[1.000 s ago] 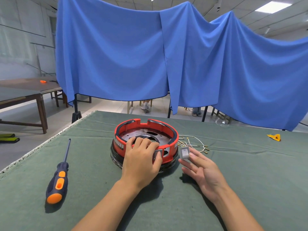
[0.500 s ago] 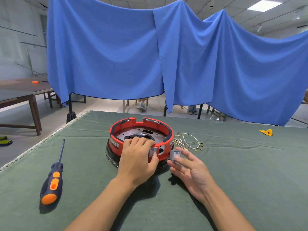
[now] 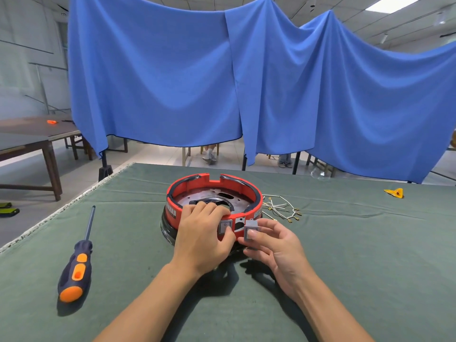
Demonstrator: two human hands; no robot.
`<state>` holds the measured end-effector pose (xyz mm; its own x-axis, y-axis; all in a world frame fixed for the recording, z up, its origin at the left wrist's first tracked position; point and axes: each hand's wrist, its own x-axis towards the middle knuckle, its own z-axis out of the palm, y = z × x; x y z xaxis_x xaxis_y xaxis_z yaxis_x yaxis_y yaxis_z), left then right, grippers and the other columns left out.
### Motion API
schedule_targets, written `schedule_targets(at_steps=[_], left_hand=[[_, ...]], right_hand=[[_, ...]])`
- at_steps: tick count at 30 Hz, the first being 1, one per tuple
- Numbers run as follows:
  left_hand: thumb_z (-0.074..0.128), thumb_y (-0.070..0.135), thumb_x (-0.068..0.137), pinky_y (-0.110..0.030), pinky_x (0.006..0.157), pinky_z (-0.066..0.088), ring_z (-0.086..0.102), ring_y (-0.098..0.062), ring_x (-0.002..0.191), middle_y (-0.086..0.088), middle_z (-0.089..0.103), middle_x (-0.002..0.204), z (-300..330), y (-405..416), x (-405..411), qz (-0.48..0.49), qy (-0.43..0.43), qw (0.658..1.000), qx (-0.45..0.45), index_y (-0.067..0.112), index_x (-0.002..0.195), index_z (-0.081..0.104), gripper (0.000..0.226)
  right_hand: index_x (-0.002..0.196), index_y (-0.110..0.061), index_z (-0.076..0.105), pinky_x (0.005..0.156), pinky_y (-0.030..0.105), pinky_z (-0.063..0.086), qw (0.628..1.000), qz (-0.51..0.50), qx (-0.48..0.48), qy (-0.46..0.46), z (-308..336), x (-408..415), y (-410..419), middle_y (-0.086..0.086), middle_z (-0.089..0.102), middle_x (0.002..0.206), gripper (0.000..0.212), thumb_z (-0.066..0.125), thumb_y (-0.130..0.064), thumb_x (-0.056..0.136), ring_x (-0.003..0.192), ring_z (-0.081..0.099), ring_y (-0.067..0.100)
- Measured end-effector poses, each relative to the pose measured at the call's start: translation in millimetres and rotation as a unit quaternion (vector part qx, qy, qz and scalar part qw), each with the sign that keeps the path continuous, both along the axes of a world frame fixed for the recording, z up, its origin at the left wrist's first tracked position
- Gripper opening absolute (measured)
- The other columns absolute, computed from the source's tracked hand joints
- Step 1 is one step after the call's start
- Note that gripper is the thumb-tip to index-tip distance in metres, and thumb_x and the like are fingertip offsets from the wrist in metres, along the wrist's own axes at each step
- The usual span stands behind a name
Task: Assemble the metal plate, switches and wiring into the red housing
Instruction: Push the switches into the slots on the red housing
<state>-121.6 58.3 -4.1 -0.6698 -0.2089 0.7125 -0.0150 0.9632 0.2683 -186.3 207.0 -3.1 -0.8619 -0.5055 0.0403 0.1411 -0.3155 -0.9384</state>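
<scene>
Left of the red housing (image 3: pixel 213 201) lies a screwdriver (image 3: pixel 77 262), untouched. The metal plate (image 3: pixel 197 199) sits inside. The left hand (image 3: pixel 202 233) curls over the front rim, thumb at one seated switch (image 3: pixel 225 226). The right hand (image 3: pixel 274 245) pinches a second switch (image 3: pixel 251 230) at the wall (not yet in). Wires (image 3: pixel 280 208) wait right.

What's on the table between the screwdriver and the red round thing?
Nothing, only bare green cloth. In the head view, the screwdriver lies alone left of the red housing, with empty cloth between them.
</scene>
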Motion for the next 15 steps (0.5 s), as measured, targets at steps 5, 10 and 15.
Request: schedule_targets(at_steps=[5, 10, 15], left_hand=[[0.047, 0.036, 0.078, -0.032, 0.081, 0.036, 0.06, -0.018, 0.086, 0.007, 0.067, 0.088, 0.6, -0.2, 0.4, -0.004, 0.005, 1.0, -0.001, 0.019, 0.091, 0.068, 0.03], [0.047, 0.038, 0.089, -0.033, 0.08, 0.036, 0.061, -0.017, 0.087, 0.007, 0.068, 0.089, 0.1, -4.7, 0.6, -0.022, 0.019, 1.0, 0.004, 0.021, 0.093, 0.071, 0.03], [0.047, 0.037, 0.091, -0.034, 0.077, 0.04, 0.061, -0.017, 0.085, 0.006, 0.069, 0.089, -0.1, -6.0, 0.9, -0.035, 0.017, 0.999, 0.004, 0.02, 0.098, 0.073, 0.032]], right_hand=[[0.093, -0.015, 0.068, 0.055, 0.025, 0.054, 0.997, -0.043, 0.05, 0.047, -2.3, 1.2, -1.2, 0.004, 0.07, 0.087, 0.022, 0.074, -0.002, 0.076, 0.069, 0.069, 0.008], [0.095, -0.012, 0.07, 0.054, 0.027, 0.053, 0.998, -0.024, 0.046, 0.042, -1.9, 2.6, -2.2, 0.012, 0.067, 0.095, 0.02, 0.073, -0.003, 0.077, 0.069, 0.067, 0.011], [0.09, -0.013, 0.071, 0.052, 0.026, 0.054, 0.998, -0.024, 0.04, 0.045, -2.7, 6.0, -6.5, 0.01, 0.069, 0.086, 0.017, 0.071, 0.0, 0.079, 0.067, 0.067, 0.013]])
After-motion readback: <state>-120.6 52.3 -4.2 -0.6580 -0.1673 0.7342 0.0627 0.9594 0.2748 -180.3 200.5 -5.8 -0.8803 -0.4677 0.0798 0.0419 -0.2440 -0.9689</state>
